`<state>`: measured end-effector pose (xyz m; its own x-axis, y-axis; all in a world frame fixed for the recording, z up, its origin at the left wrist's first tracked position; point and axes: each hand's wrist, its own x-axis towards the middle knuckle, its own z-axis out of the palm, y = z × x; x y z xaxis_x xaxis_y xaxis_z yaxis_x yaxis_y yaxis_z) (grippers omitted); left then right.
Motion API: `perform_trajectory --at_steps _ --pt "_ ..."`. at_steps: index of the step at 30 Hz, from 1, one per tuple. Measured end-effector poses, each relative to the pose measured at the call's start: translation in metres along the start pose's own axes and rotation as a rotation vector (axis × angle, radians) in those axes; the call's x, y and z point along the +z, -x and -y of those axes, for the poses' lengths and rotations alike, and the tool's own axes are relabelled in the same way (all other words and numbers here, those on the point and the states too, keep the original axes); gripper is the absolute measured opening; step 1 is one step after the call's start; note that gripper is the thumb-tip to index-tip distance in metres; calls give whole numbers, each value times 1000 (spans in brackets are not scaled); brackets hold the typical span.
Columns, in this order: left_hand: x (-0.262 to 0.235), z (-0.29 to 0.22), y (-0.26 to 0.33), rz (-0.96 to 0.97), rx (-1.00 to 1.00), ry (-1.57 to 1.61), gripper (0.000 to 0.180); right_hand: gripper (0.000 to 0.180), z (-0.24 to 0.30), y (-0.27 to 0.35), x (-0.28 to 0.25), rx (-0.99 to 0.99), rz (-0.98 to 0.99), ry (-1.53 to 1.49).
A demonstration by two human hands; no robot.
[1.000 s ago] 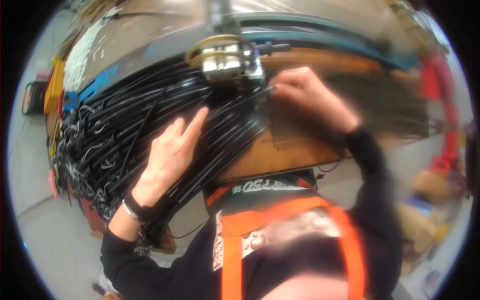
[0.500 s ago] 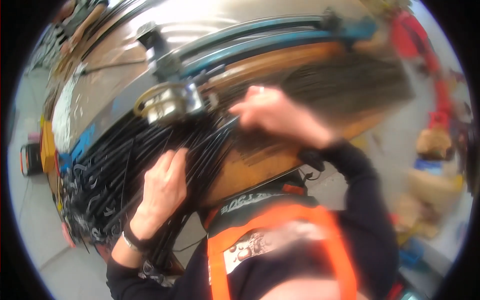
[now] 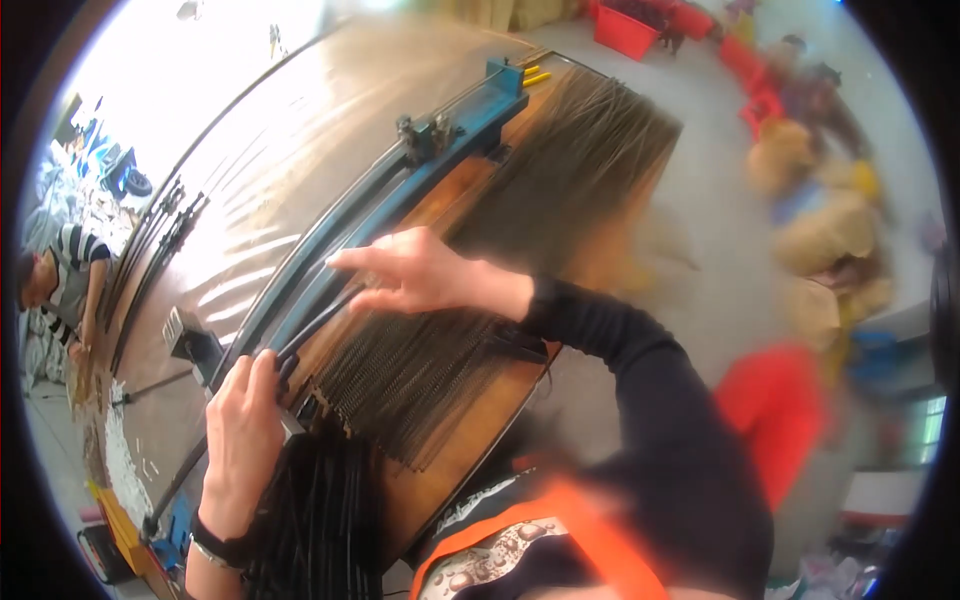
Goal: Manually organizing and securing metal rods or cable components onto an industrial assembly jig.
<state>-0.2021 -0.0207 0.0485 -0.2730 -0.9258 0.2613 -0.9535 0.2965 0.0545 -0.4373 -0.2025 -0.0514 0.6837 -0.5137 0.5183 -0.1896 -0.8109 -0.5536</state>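
Observation:
A slim black tube (image 3: 318, 330) slants between my two hands, alongside a long blue metal rail fixture (image 3: 400, 190). My left hand (image 3: 240, 425) is closed around its lower end, next to the near end of the fixture. Farther up, my right hand (image 3: 415, 270) has the tube between thumb and forefinger, with the fingertip over the blue rail; whether the tube runs on past it is hidden. Below my hands lies a wide layer of thin dark rods (image 3: 420, 370). A bundle of black tubes (image 3: 320, 510) is beside my left wrist.
A metal clamp block (image 3: 425, 138) sits on the rail. Several long dark rods (image 3: 150, 260) lie on the brown worktable (image 3: 300, 130). Across it at left, a person in a striped top (image 3: 75, 260) bends over. Red bins (image 3: 628, 28) and brown sacks (image 3: 825, 230) stand on the floor.
My view has turned, and both hands have moved from above the black bundle to the blue rail fixture. The tube now lies along that rail.

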Motion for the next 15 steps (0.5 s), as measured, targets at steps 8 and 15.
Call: perform_trajectory --at_steps 8,15 --pt "31 -2 -50 27 69 22 20 33 -65 1 -29 -87 -150 82" --pt "39 -1 -91 2 77 59 22 31 -135 12 -77 120 -336 243"
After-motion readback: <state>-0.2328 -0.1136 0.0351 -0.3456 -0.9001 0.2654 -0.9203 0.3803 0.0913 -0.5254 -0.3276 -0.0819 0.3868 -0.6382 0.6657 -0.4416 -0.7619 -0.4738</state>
